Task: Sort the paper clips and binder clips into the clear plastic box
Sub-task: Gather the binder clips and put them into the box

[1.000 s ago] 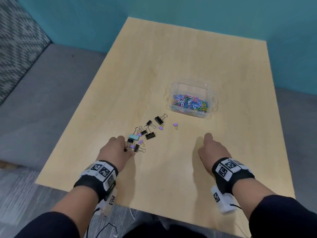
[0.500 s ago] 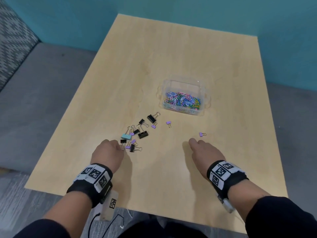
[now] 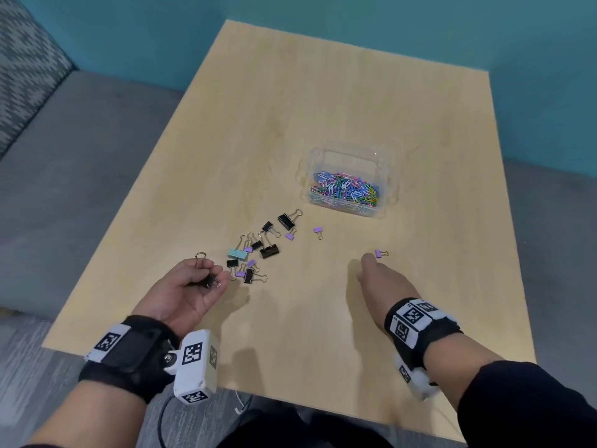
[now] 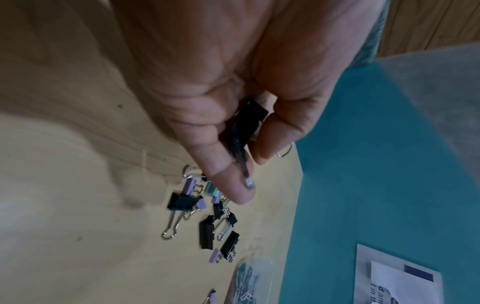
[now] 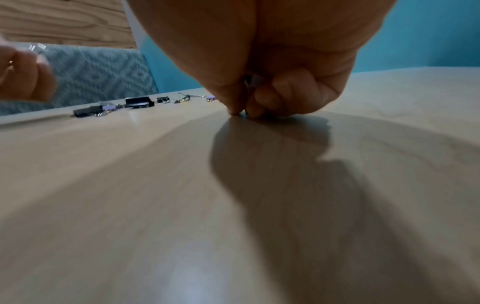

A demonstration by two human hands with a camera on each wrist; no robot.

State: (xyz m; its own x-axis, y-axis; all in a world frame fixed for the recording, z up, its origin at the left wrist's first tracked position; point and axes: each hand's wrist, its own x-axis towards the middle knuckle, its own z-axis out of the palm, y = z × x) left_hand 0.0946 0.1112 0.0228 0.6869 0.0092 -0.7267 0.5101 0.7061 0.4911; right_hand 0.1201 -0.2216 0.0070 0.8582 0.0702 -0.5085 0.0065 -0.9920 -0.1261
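The clear plastic box (image 3: pixel 350 154) sits mid-table with a heap of coloured paper clips (image 3: pixel 347 189) inside. Several loose binder clips (image 3: pixel 258 250), black, purple and one teal, lie to its front left; another purple one (image 3: pixel 318 230) lies apart. My left hand (image 3: pixel 211 276) is raised palm up and grips a black binder clip (image 4: pixel 246 123), whose wire handle sticks up. My right hand (image 3: pixel 368 260) is palm down with curled fingertips (image 5: pixel 255 114) on the table. A small purple binder clip (image 3: pixel 380 253) lies just beyond those tips, seemingly outside the pinch.
The wooden table (image 3: pixel 323 334) has its near edge just behind my wrists. A grey sofa with a patterned cushion (image 3: pixel 26 76) stands on the left. A teal wall (image 3: pixel 420 27) runs behind. A printed card (image 4: pixel 394 277) shows in the left wrist view.
My left hand has lifted off the pile and turned palm up with a black binder clip in it. My right hand has slid forward toward the uncovered purple clip.
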